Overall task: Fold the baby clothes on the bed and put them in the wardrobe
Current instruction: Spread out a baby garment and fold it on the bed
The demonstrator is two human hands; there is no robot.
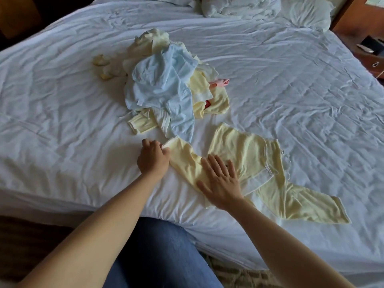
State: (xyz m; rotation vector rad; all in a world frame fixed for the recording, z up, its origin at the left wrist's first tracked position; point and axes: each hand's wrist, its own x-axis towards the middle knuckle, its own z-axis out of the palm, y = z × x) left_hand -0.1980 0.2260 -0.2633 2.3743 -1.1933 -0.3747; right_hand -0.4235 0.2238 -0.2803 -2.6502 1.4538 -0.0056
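Our left hand (152, 157) pinched the cuff of the top (245, 150), right hand (220, 183) flat, fingers spread; we risked bunching it if that press slipped.

Soft matt yellow cloth garment (245, 150) on wrinkled white cotton bedsheet (62, 96).

We're looking at a bed (62, 90) under a wrinkled white sheet. In the middle sits a pile (164, 84) of pale blue, yellow and white baby clothes, with small yellow bits (104, 65) just to its left. Nearer our edge a yellow top (249, 154) lies spread out, just beside the pile. At the head lie a crumpled duvet (239, 7) and a pillow (307, 11).
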